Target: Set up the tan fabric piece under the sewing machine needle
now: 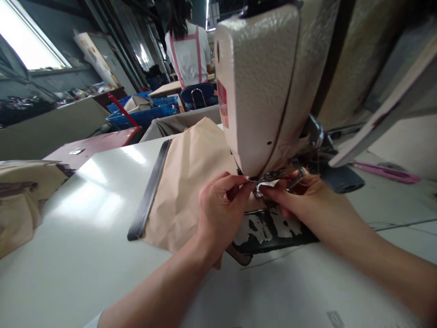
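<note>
My left hand (pixel 221 209) is at the needle area of a sewing machine (pixel 259 86), thumb and forefinger pinched together on a thin, pale thread (pixel 251 181). On the other side of the needle, my right hand (pixel 303 196) reaches in with its fingers curled close to the metal presser foot parts; whatever lies between its fingertips is hidden. A tan fabric piece (pixel 191 182) with a dark strip (pixel 150 191) along its left edge lies under and beyond my left hand. Worn black-and-bare metal (pixel 266 230) shows on the machine bed below my hands.
Pink-handled snips or a cutter (pixel 389 172) lie right of the machine head. More tan fabric pieces (pixel 20 196) are stacked at the left on the white table (pixel 85 246). Behind are blue crates (pixel 146 114), a chair (pixel 198 94) and a person in a pink-strapped apron (pixel 189 50).
</note>
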